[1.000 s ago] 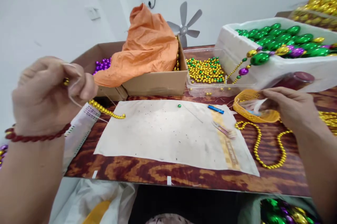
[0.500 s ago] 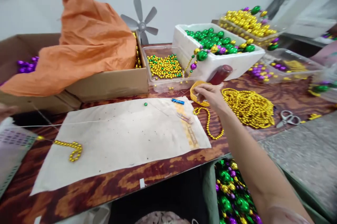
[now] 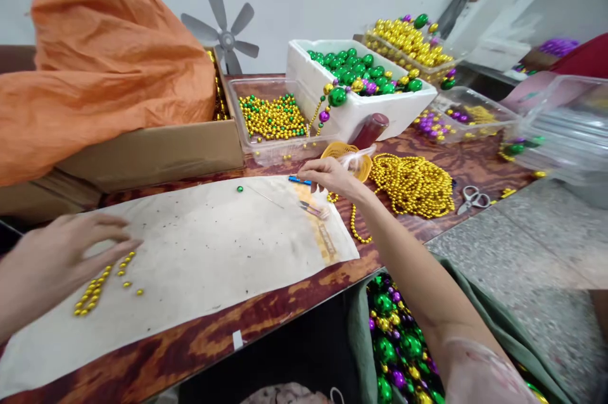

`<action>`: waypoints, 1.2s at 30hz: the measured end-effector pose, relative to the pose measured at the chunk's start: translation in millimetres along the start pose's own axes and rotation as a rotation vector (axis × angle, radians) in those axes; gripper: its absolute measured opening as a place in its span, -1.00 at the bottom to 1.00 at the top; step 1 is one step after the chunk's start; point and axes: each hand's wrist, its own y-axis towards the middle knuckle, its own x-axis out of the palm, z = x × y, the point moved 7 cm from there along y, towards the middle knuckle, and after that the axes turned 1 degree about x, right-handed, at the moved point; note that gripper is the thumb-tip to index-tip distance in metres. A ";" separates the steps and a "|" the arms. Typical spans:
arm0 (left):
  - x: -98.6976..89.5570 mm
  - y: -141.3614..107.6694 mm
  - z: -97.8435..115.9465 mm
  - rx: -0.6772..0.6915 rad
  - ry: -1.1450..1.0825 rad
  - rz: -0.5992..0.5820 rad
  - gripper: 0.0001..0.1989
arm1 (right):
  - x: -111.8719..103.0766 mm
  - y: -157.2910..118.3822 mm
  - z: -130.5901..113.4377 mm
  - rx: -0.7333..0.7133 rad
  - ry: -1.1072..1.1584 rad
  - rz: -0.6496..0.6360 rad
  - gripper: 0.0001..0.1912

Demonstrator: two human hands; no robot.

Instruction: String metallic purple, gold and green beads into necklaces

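Note:
My left hand [image 3: 71, 258] hovers over the left end of a white cloth [image 3: 199, 252], thumb and fingers apart. Just below its fingertips lie a curved row of gold beads [image 3: 95, 290] and a few separate ones. At the cloth's far right edge, my right hand [image 3: 330, 176] reaches over a small blue piece [image 3: 299, 180], its fingers loosely bent and apart; they partly cover the piece. Right behind that hand stands a yellow basket [image 3: 338, 151] with whitish strands in it. Near the middle of the cloth's far edge are a green bead [image 3: 240, 189] and a thin needle-like rod [image 3: 266, 197].
Gold bead strands [image 3: 413, 185] are piled on the right, with scissors [image 3: 472, 199] beside them. Along the back stand a clear bin of small beads [image 3: 273, 151], a white foam box [image 3: 403, 113] and a cardboard box [image 3: 175, 154]. A bag of large beads [image 3: 394, 334] sits below the table edge.
My right hand has left the yellow basket and moved to the blue piece. My left hand has come in over the cloth, and some gold beads there now lie separate. The view has turned right.

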 end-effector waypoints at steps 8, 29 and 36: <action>132.1 73.5 144.0 0.050 -0.728 -0.050 -0.52 | 53.4 20.2 -32.5 -0.055 -0.095 -0.199 -0.82; 164.3 64.0 98.8 -0.392 -1.167 -0.085 -0.52 | 33.9 -67.2 103.9 0.391 -1.030 0.055 -0.68; 161.7 62.8 97.4 -0.407 -1.214 -0.050 -0.55 | 36.7 -73.1 112.3 0.301 -0.958 0.052 -0.79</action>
